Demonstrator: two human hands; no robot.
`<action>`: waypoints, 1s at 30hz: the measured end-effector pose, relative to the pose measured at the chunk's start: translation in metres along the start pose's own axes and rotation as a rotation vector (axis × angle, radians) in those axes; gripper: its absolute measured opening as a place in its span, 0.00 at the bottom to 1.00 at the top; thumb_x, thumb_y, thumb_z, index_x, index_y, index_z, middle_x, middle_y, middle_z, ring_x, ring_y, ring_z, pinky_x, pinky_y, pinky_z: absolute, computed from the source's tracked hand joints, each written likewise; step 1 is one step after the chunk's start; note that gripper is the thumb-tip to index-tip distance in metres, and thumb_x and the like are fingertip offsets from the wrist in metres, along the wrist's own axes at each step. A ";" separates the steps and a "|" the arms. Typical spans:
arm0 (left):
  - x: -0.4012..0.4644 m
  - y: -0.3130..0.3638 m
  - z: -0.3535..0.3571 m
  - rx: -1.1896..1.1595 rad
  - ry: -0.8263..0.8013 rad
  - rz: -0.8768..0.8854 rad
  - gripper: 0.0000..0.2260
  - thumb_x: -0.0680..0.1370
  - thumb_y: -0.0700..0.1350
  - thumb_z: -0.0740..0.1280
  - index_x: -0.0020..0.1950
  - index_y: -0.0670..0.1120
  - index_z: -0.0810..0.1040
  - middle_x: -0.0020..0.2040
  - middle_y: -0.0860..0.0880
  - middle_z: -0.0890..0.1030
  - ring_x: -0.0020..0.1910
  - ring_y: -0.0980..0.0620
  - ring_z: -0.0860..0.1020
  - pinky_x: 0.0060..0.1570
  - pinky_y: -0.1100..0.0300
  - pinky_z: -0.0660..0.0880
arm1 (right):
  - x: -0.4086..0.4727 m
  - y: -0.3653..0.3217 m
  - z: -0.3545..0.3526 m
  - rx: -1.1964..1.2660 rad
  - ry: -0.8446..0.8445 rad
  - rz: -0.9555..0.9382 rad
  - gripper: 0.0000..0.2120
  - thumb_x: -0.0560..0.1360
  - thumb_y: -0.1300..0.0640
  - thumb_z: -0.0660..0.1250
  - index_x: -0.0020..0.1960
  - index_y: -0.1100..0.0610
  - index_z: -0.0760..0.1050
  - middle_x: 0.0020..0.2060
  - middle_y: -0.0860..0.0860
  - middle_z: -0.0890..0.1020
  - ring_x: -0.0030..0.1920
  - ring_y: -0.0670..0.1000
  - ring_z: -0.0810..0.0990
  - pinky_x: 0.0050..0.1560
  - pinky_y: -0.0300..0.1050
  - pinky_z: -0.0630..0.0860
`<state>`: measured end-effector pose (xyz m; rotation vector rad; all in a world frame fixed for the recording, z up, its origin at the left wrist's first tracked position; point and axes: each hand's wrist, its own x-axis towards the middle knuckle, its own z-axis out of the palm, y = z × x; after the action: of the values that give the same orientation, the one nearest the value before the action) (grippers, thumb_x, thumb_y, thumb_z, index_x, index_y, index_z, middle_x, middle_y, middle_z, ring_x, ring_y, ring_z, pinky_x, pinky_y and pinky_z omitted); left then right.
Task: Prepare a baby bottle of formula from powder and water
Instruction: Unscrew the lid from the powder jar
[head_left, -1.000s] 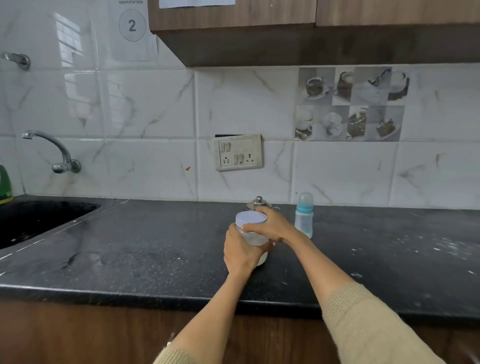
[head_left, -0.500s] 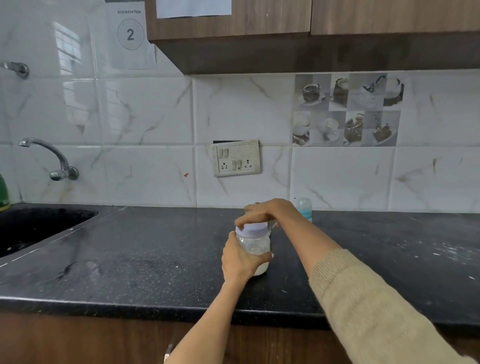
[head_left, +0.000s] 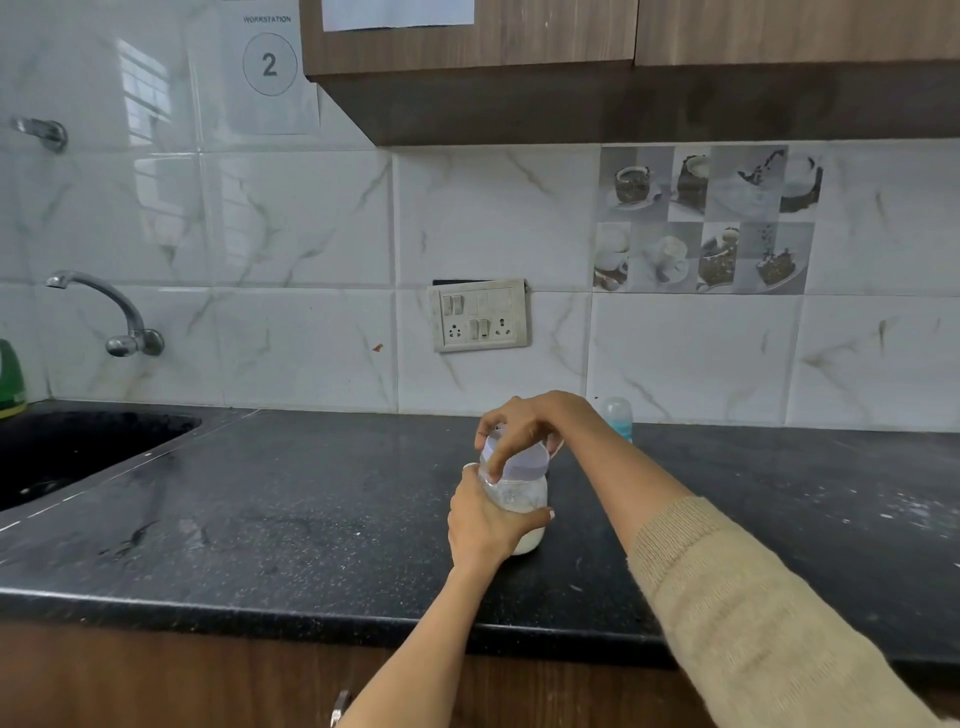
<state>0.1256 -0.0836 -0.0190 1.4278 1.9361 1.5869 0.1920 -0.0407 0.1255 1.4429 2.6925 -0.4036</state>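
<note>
Two hands on jar (head_left: 519, 512) | lid (head_left: 519, 460) gripped | sign (head_left: 269, 65): "WORKSTATION 2"

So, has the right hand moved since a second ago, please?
Yes: the right hand has swung over the jar lid, its forearm now hiding most of the baby bottle behind.

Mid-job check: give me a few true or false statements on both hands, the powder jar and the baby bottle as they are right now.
1. The left hand grips the clear plastic powder jar. True.
2. The right hand rests flat on the black stone counter. False: it holds the jar's pale lilac lid.
3. The jar stands in the sink. False: on the counter.
4. The teal-capped baby bottle stands behind the right forearm. True.
</note>
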 end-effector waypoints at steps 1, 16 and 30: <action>0.001 0.000 0.000 0.003 0.001 0.002 0.39 0.54 0.59 0.78 0.59 0.49 0.67 0.55 0.51 0.76 0.55 0.48 0.76 0.52 0.51 0.77 | 0.001 0.002 0.000 0.002 0.008 -0.003 0.25 0.68 0.50 0.74 0.63 0.44 0.72 0.58 0.49 0.68 0.58 0.55 0.71 0.49 0.46 0.76; 0.070 -0.023 -0.069 0.055 0.182 -0.045 0.43 0.52 0.57 0.81 0.63 0.44 0.71 0.59 0.43 0.71 0.59 0.45 0.72 0.59 0.52 0.73 | -0.012 0.052 0.070 1.227 0.352 -0.264 0.16 0.65 0.57 0.77 0.46 0.54 0.72 0.51 0.57 0.78 0.52 0.55 0.79 0.61 0.59 0.75; 0.137 -0.052 -0.072 0.164 0.093 -0.093 0.45 0.49 0.59 0.81 0.62 0.46 0.72 0.58 0.46 0.77 0.58 0.45 0.76 0.53 0.53 0.75 | 0.041 0.014 0.147 0.901 0.257 -0.318 0.21 0.50 0.50 0.83 0.34 0.53 0.74 0.54 0.52 0.82 0.54 0.48 0.82 0.55 0.49 0.79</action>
<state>-0.0186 -0.0141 0.0132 1.3222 2.1978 1.5080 0.1702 -0.0378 -0.0259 1.2145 3.1054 -1.7341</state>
